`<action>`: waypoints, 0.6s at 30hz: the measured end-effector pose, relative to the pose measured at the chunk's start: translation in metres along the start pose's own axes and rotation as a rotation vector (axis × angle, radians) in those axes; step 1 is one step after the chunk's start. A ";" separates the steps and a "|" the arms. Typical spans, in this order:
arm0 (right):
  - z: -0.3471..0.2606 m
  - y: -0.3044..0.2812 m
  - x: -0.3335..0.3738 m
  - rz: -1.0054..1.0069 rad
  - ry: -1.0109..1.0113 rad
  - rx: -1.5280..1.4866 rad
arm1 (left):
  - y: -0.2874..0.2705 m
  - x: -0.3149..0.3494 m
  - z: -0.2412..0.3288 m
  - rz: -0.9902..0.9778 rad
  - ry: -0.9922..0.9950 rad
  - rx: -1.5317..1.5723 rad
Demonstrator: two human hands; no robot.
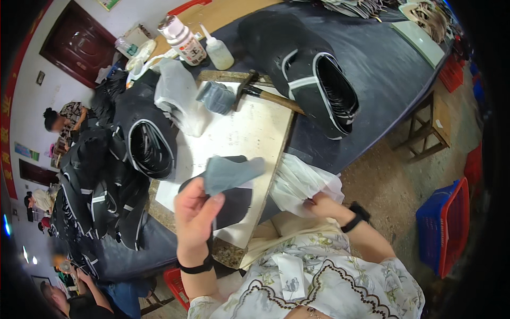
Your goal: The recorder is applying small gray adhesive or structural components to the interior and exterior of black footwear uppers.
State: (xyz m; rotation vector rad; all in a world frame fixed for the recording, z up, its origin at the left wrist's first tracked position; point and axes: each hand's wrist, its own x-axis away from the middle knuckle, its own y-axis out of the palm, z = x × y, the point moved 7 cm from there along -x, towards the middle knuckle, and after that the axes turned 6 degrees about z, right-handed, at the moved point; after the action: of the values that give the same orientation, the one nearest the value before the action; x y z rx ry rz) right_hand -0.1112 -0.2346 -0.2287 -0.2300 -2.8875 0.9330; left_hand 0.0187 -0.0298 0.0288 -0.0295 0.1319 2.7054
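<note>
My left hand [195, 215] pinches a thin grey-blue piece of sheet material [229, 174] between thumb and fingers. It is held over a white board [249, 130]. Under and behind it lie flat black pieces [234, 208]; whether the hand also grips one, I cannot tell. My right hand [323, 206] is at a crumpled white plastic bag [304, 178] by the table's near edge, its fingers mostly hidden by the bag. A hammer [268, 98] with a wooden handle rests at the board's far edge, next to a grey roll or bundle [216, 97].
Stacks of nested black shoe uppers with white trim stand right [313, 85] and left [151, 146]. A spray can [183, 40], a squeeze bottle [219, 53] and a clear bag [183, 98] are behind the board. A stool [430, 127] and baskets [441, 226] stand right; other people are at left.
</note>
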 end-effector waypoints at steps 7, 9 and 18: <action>0.036 0.024 -0.063 0.034 0.001 0.146 | 0.022 0.015 -0.008 -0.105 0.016 -0.098; 0.017 0.018 -0.032 -0.138 -0.023 0.151 | 0.016 0.018 -0.009 -0.107 0.033 -0.133; -0.187 -0.158 -0.002 0.095 -0.140 -0.564 | 0.040 0.010 -0.006 -0.275 0.171 -0.421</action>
State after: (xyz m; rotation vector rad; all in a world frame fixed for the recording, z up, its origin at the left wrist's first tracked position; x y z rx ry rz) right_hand -0.1013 -0.2540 0.0152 -0.3550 -3.2276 0.1214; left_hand -0.0076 -0.0622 0.0260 -0.3759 -0.3663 2.4047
